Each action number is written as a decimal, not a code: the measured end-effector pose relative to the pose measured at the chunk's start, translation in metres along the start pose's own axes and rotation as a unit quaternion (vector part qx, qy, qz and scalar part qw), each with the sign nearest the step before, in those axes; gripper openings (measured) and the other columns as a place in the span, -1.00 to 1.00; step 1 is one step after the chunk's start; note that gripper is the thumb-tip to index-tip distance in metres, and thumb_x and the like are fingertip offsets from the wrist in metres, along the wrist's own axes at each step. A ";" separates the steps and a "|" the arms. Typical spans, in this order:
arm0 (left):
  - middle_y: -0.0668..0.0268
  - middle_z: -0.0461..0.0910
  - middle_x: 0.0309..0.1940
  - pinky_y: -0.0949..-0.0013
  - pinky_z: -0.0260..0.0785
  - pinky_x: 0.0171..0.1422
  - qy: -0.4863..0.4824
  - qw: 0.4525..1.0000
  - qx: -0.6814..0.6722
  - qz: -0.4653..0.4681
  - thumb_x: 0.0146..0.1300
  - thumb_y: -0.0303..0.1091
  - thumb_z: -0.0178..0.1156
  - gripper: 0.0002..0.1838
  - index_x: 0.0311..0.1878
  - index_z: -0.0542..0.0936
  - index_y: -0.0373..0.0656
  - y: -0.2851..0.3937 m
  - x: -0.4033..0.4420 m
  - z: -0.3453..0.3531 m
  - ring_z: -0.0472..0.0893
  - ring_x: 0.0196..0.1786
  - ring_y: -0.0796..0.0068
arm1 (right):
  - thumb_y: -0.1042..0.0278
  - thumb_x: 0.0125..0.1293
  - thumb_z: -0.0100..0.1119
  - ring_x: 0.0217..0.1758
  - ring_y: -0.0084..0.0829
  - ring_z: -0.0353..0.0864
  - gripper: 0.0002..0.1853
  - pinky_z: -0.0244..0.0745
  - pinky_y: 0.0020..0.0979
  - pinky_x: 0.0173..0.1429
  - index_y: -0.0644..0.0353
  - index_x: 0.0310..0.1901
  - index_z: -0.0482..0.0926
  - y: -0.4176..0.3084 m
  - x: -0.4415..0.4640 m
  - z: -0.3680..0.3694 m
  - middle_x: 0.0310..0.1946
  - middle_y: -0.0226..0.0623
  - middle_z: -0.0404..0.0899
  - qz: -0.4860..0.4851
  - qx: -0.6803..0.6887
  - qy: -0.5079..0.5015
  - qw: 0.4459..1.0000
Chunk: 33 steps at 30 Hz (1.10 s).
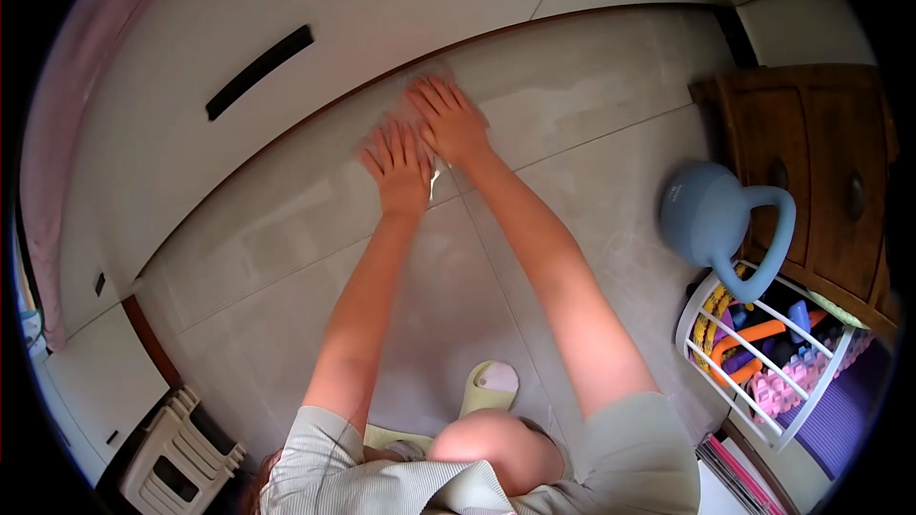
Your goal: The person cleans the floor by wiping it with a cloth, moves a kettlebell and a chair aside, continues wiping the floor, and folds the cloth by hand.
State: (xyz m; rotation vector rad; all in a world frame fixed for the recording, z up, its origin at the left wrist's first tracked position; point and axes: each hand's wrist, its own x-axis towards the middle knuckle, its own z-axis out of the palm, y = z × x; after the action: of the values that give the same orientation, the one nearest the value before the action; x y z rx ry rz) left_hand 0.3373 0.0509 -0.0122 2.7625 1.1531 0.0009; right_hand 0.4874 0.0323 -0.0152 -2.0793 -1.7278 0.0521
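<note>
Two bare hands are working in the head view: left hand (397,170) and right hand (452,126) are lying side by side, palms down, over the floor tiles (315,200). Fingers are extending, somewhat spread; neither hand is clenching. A pinkish, blurred patch (407,112) is showing between and around them, near the drawer front (363,10); whether it is cloth or film, cannot tell.

Judgement on technique: good work is needing level palms, even pressure, elbows staying loose, and fingertips keeping off the drawer edge.

Count: hands, two; blurred patch, one; pale slippers (473,397), two; blue kettlebell (704,213), one, sitting by the wooden cabinet (821,153), one; white basket (828,391), one, holding exercise gear, pieces overlapping, total uncertain.
</note>
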 end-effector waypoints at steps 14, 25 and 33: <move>0.33 -0.06 0.49 -0.12 -0.39 0.53 0.012 0.978 0.021 0.208 0.38 -0.10 -0.14 -0.36 0.47 0.00 -0.01 0.055 0.086 0.005 -0.14 0.53 0.20 | 0.19 0.33 -0.12 0.47 -0.20 0.04 -0.42 -0.14 -0.11 0.50 0.12 0.38 0.18 0.067 -0.056 -0.038 0.40 -0.23 0.14 0.192 -0.062 0.070 0.977; 0.04 0.07 0.43 -0.04 -0.32 0.55 -0.130 0.945 0.005 0.299 0.29 -0.16 -0.09 -0.37 0.35 0.21 -0.36 0.078 -0.125 0.000 -0.04 0.51 0.11 | 0.28 0.23 -0.09 0.49 -0.09 -0.01 -0.34 -0.17 -0.10 0.51 0.34 0.37 0.12 -0.058 -0.231 -0.072 0.40 -0.06 0.10 0.200 -0.006 -0.116 0.973; 0.19 0.01 0.47 0.05 -0.31 0.56 -0.150 0.929 0.024 0.338 0.30 -0.10 -0.10 -0.35 0.40 0.16 -0.23 0.068 -0.167 -0.014 -0.07 0.52 0.22 | 0.21 0.25 -0.06 0.50 -0.17 -0.01 -0.33 -0.14 -0.13 0.50 0.30 0.38 0.13 -0.092 -0.277 -0.066 0.41 -0.13 0.10 0.214 -0.045 -0.151 0.964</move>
State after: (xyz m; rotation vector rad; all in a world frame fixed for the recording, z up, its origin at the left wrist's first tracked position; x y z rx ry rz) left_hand 0.2668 -0.1122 0.0203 2.9091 0.1034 -0.3604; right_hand 0.3605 -0.2374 0.0097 -2.5876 -1.4211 0.4487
